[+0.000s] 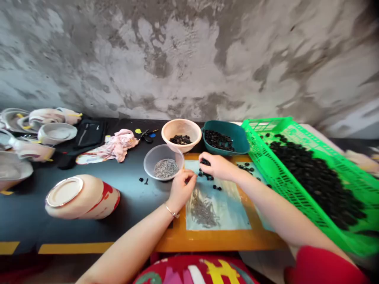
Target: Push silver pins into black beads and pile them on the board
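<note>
My left hand [181, 190], with a bracelet at the wrist, is closed in a pinch beside the clear bowl [149, 170] of small metal pins [166, 169]. Something dark shows between its fingertips, too small to name. My right hand [220, 167] curls around small black round parts [205, 161], just in front of the teal basin [244, 146]. Below the hands, more loose black parts [216, 187] lie on a pale blue sheet [237, 215]. A heap of metal pins [203, 211] is spread on the same sheet, nearer to me.
A green crate [268, 187] full of black parts stands at the right. Behind the hands, a cream bowl [185, 125] holds dark pieces. At left are a cream-and-red jar [89, 197] on its side, a pink cloth [121, 142] and several white masks [49, 117]. A concrete wall rises behind.
</note>
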A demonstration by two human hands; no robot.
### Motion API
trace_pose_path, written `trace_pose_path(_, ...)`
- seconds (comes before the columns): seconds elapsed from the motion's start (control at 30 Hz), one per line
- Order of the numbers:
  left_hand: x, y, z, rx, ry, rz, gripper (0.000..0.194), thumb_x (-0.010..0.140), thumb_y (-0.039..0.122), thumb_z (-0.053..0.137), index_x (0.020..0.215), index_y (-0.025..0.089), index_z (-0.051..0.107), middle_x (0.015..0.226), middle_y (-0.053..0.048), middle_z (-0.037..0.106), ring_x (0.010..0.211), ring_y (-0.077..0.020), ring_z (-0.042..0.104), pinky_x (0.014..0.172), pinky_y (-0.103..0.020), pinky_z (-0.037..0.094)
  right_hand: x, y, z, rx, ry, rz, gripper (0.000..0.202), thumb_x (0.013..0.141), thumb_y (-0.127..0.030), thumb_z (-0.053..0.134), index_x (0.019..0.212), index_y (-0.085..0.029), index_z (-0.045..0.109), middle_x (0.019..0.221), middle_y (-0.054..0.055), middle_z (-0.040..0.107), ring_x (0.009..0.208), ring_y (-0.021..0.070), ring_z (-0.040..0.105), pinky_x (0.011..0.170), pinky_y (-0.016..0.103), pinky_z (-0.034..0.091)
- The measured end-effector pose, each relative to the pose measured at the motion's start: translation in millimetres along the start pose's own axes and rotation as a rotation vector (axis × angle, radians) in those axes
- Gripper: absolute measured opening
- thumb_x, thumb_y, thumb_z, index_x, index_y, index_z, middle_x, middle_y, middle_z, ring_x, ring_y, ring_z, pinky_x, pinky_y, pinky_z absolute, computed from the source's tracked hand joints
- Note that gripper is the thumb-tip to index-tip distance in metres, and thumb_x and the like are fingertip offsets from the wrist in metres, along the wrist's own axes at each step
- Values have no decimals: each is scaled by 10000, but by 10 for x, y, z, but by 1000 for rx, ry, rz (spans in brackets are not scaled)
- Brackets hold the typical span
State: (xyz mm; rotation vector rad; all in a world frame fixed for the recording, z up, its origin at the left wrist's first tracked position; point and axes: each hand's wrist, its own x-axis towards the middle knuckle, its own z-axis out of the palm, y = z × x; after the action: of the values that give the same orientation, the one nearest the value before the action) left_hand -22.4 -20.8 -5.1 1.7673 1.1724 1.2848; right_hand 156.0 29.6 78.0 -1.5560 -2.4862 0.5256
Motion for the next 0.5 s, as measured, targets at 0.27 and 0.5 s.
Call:
trace_pose_path(0.27, -72, -233, 122, -20, 6, -53, 291, 861, 198, 620, 1148, 154, 646, 1251, -148, 532, 1102, -233, 612, 907, -409, 573, -105, 94, 675, -210, 88, 73, 279, 980, -355, 446, 1113, -164, 599, 1012, 128, 646, 782, 221, 603, 650, 288, 369)
trace_pose_path(0.5, -77, -221, 100, 116, -53, -36, 288, 868, 214, 607, 1150, 173, 647, 1307, -140, 468, 1169, -248, 581, 959, -433, 553, -152, 51, 745, -275, 121, 47, 317, 995, -397, 445, 1202, -206, 588, 1075, 128, 599, 951, 257, 566, 686, 298, 397)
